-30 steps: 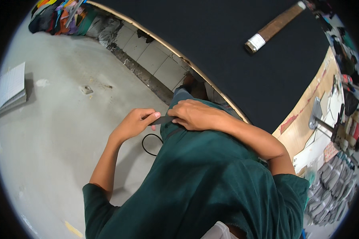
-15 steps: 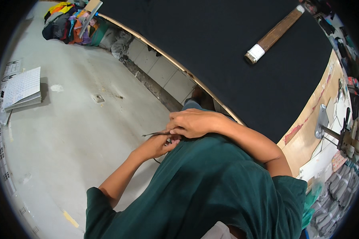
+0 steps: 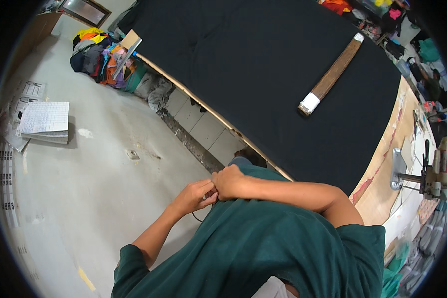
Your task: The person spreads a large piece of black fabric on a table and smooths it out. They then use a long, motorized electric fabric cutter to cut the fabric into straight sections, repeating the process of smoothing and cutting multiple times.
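My left hand (image 3: 196,196) and my right hand (image 3: 228,181) meet at the front of my green shirt (image 3: 273,233), near waist height, with their fingers curled and pressed close together. What they pinch is hidden between the fingers and too small to make out. A thin black cord (image 3: 196,216) shows just below my left hand, against the pale grey surface.
A table with black cloth (image 3: 253,74) carries a wooden bar (image 3: 335,72) with white ends. A metal tool (image 3: 432,174) sits at its right edge (image 3: 375,174). Left are a pale surface (image 3: 94,188), notebooks (image 3: 44,119) and a colourful fabric pile (image 3: 97,57). Grey bundles (image 3: 427,233) lie lower right.
My view has tilted, so the table sits lower in it. My hands have drawn together at my waist, and the dark strip seen between them earlier is now hidden.
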The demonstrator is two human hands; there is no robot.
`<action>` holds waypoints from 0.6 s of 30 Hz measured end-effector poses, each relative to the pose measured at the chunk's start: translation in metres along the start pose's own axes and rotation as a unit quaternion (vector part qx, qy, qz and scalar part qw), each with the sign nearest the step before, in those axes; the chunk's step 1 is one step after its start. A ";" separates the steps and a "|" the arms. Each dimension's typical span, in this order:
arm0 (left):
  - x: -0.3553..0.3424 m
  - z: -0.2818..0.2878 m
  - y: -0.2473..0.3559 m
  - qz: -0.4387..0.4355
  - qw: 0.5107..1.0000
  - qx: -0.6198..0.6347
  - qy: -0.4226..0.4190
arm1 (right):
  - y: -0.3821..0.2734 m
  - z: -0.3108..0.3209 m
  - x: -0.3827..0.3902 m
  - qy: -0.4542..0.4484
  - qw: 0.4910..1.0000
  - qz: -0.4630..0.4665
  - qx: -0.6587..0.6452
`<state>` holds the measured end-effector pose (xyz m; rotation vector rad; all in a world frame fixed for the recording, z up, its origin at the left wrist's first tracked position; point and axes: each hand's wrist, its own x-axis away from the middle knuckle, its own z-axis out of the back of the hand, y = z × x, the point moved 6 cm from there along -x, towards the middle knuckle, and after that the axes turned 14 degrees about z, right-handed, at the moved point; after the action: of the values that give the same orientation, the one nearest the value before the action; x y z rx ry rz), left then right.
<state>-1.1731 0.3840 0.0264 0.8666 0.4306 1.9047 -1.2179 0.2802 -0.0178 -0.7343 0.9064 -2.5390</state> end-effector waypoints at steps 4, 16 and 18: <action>-0.020 0.018 -0.034 0.146 0.972 0.098 -0.154 | -0.005 0.010 -0.009 0.095 0.994 0.010 0.049; -0.099 0.179 -0.247 0.321 0.824 0.278 -0.374 | 0.045 0.141 -0.143 0.095 0.938 0.186 -0.277; -0.147 0.238 -0.317 0.290 0.889 0.309 -0.175 | 0.086 0.183 -0.149 0.309 0.843 0.186 -0.400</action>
<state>-0.7601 0.3895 -0.0628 1.9031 0.6165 2.0932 -0.9802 0.1995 -0.0055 0.1432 2.1409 -1.9827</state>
